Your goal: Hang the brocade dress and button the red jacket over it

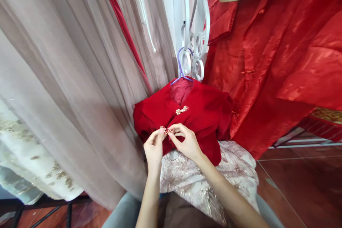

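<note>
A dark red velvet jacket (203, 103) hangs on a thin purple hanger (181, 65) in front of me. Near its collar a beaded, flower-shaped clasp (182, 110) joins the two front edges. Below it, both my hands meet at a second beaded clasp (168, 131) of the same kind. My left hand (155, 142) pinches the left part between thumb and fingers. From the other side, my right hand (185, 139) pinches the right part. Fingertips partly cover this clasp, so I cannot tell whether its halves are joined.
White scrolled metalwork (199, 42) carries the hanger. Pale sheer curtain-like fabric (80, 78) falls on the left, beside a white embroidered garment (32, 156). Glossy red garments (267, 60) hang on the right. Patterned pale cloth (187, 174) lies below the jacket, above reddish floor tiles (307, 181).
</note>
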A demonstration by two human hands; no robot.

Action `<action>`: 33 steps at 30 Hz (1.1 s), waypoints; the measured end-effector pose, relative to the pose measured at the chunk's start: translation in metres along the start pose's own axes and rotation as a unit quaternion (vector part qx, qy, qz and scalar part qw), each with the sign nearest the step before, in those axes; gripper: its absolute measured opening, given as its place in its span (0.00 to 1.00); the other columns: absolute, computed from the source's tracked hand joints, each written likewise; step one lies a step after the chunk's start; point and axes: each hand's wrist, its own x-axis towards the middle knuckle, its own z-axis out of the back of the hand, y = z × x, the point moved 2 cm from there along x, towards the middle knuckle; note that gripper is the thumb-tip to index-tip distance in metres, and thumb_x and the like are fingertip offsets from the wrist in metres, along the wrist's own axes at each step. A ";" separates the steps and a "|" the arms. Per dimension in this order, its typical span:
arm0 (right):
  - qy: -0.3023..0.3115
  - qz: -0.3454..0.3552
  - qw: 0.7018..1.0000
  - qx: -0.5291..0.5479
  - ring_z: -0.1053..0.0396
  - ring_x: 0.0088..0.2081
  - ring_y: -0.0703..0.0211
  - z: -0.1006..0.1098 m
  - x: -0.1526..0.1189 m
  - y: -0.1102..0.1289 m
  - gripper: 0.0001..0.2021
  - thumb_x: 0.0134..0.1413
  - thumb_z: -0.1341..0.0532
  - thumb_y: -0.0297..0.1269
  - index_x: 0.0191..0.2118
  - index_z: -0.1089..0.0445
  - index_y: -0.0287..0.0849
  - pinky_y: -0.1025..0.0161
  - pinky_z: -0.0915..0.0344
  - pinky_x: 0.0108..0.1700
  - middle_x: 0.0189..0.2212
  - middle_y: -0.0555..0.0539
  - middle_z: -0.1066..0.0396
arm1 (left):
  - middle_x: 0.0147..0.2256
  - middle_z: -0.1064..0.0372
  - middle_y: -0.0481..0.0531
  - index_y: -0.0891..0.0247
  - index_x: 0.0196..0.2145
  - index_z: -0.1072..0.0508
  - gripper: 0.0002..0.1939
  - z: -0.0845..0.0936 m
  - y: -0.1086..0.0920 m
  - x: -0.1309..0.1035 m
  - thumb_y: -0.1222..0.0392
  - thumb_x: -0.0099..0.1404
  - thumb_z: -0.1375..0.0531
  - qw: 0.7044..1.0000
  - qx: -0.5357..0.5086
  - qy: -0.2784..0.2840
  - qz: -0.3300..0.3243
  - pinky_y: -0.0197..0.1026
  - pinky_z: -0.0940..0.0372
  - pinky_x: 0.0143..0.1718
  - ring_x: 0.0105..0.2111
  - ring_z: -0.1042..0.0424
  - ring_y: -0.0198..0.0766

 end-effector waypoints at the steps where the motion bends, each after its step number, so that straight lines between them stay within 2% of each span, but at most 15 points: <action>1: -0.001 -0.003 1.000 -0.001 0.28 0.36 0.61 -0.002 0.000 -0.002 0.06 0.55 0.41 0.33 0.39 0.31 0.43 0.62 0.26 0.40 0.36 0.47 0.27 | 0.36 0.23 0.56 0.68 0.35 0.22 0.16 0.001 0.000 0.000 0.51 0.56 0.36 1.000 -0.012 -0.002 0.008 0.46 0.30 0.46 0.39 0.24 0.42; 7: -0.017 -0.001 1.000 -0.004 0.28 0.38 0.60 -0.004 -0.001 -0.007 0.06 0.57 0.42 0.35 0.40 0.30 0.44 0.62 0.26 0.41 0.37 0.47 0.28 | 0.38 0.23 0.56 0.67 0.35 0.22 0.15 0.003 0.001 0.001 0.58 0.48 0.31 0.999 0.018 0.026 -0.025 0.47 0.30 0.47 0.41 0.24 0.44; 14: -0.026 0.001 1.000 0.012 0.29 0.40 0.59 -0.004 0.000 -0.013 0.07 0.58 0.43 0.36 0.40 0.31 0.44 0.60 0.27 0.43 0.38 0.46 0.29 | 0.37 0.23 0.55 0.65 0.34 0.21 0.13 0.005 -0.001 0.003 0.56 0.51 0.33 0.992 0.086 0.062 -0.072 0.46 0.30 0.47 0.40 0.24 0.44; 19: -0.004 -0.013 1.000 0.019 0.28 0.38 0.60 -0.005 0.005 -0.019 0.07 0.55 0.42 0.36 0.40 0.32 0.43 0.60 0.29 0.42 0.37 0.46 0.27 | 0.34 0.23 0.55 0.65 0.33 0.21 0.12 0.011 -0.004 0.008 0.55 0.52 0.33 0.985 0.122 0.086 -0.083 0.45 0.29 0.44 0.37 0.24 0.44; 23: 0.012 -0.024 0.999 0.021 0.28 0.37 0.61 -0.006 0.010 -0.022 0.06 0.54 0.42 0.34 0.39 0.35 0.43 0.61 0.30 0.43 0.36 0.48 0.28 | 0.32 0.24 0.54 0.66 0.31 0.24 0.11 0.010 0.000 0.014 0.55 0.53 0.34 0.982 0.110 0.125 -0.085 0.42 0.30 0.41 0.35 0.25 0.40; 25: 0.018 -0.027 0.999 0.031 0.28 0.38 0.61 -0.006 0.011 -0.023 0.05 0.55 0.42 0.34 0.38 0.36 0.44 0.61 0.30 0.44 0.36 0.49 0.29 | 0.31 0.26 0.53 0.66 0.31 0.26 0.12 0.007 0.005 0.015 0.54 0.53 0.34 0.986 0.090 0.108 -0.087 0.40 0.30 0.39 0.33 0.26 0.38; 29: 0.051 -0.048 0.994 0.081 0.28 0.42 0.61 -0.001 0.003 -0.026 0.07 0.57 0.43 0.37 0.41 0.36 0.44 0.61 0.30 0.46 0.38 0.48 0.29 | 0.33 0.29 0.51 0.64 0.34 0.32 0.14 0.002 0.020 0.005 0.52 0.56 0.36 0.994 0.051 0.014 -0.099 0.37 0.29 0.36 0.34 0.27 0.36; 31: 0.063 -0.067 0.992 0.084 0.28 0.43 0.61 0.005 -0.007 -0.028 0.08 0.58 0.44 0.38 0.43 0.36 0.45 0.60 0.29 0.45 0.40 0.47 0.29 | 0.33 0.31 0.50 0.62 0.36 0.35 0.15 -0.002 0.033 -0.005 0.49 0.58 0.39 0.998 0.025 -0.003 -0.056 0.35 0.30 0.28 0.31 0.27 0.34; 33: 0.057 -0.082 0.995 0.027 0.29 0.41 0.60 0.015 -0.020 -0.032 0.08 0.58 0.44 0.36 0.43 0.36 0.45 0.59 0.29 0.43 0.40 0.46 0.29 | 0.31 0.33 0.47 0.61 0.39 0.37 0.16 -0.007 0.048 -0.017 0.49 0.59 0.41 1.000 0.015 0.020 0.015 0.32 0.36 0.18 0.22 0.30 0.31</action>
